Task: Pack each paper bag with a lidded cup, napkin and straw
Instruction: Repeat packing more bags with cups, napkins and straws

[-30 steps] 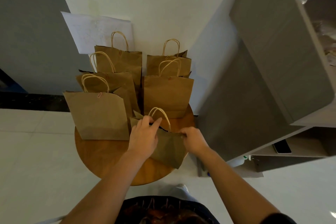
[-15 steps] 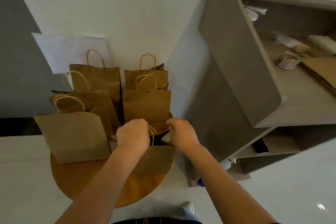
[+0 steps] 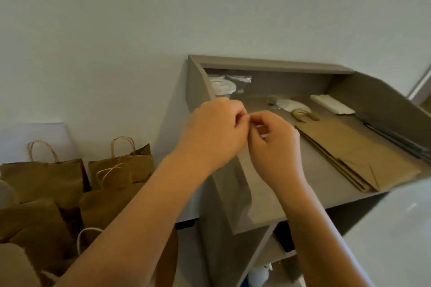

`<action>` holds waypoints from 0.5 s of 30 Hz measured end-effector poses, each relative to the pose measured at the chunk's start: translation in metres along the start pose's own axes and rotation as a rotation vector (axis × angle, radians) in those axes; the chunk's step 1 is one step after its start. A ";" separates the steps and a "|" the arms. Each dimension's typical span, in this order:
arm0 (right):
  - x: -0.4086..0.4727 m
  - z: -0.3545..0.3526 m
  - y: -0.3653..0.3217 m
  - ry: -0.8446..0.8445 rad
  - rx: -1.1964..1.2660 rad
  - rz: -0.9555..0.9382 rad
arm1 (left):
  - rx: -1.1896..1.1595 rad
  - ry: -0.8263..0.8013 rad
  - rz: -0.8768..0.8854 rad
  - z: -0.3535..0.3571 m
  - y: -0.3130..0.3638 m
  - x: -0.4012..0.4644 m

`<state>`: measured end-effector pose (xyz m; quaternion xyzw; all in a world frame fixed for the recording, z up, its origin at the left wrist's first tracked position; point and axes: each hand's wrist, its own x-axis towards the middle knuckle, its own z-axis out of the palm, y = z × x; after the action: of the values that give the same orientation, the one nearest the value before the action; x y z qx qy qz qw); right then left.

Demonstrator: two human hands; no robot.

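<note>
My left hand [image 3: 210, 133] and my right hand [image 3: 272, 147] are raised together in front of the grey counter's left wall [image 3: 198, 81]. Both have curled fingers, and their fingertips meet. A small pale spot shows inside my right hand's fingers, and I cannot make out what it is. Several brown paper bags with twine handles stand at the lower left, among them one at the back [image 3: 46, 177] and one beside it [image 3: 123, 165]. On the counter lies a stack of flat paper bags [image 3: 349, 154], a white napkin stack [image 3: 333, 105] and clear lids in a plastic sleeve [image 3: 224, 86].
The counter top [image 3: 268, 193] has raised grey walls at the back and on both sides. Crumpled plastic [image 3: 286, 103] lies near the flat bags, and a dark long bundle [image 3: 401, 142] runs along the right wall. A lower shelf [image 3: 275, 254] sits under the counter, above a white bottle [image 3: 258, 275].
Both hands have left the front bag on the round table and risen together. My view has swung up and right, from the bags to the counter.
</note>
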<state>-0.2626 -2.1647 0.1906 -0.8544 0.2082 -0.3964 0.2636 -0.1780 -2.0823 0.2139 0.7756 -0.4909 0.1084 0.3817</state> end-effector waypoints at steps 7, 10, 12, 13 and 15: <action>0.073 -0.034 0.141 -0.129 -0.200 0.349 | 0.288 -0.328 0.046 0.107 0.041 0.106; 0.097 -0.035 0.182 -0.159 -0.234 0.396 | 0.379 -0.497 0.020 0.149 0.041 0.136; 0.112 -0.032 0.201 -0.186 -0.254 0.399 | 0.440 -0.566 -0.017 0.172 0.032 0.147; 0.120 -0.030 0.210 -0.197 -0.268 0.396 | 0.456 -0.571 -0.039 0.182 0.025 0.150; 0.134 -0.023 0.226 -0.214 -0.303 0.395 | 0.460 -0.567 -0.088 0.198 0.011 0.152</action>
<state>-0.2339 -2.4221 0.1399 -0.8638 0.3990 -0.2092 0.2255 -0.1530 -2.3262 0.1665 0.8608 -0.5060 -0.0200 0.0503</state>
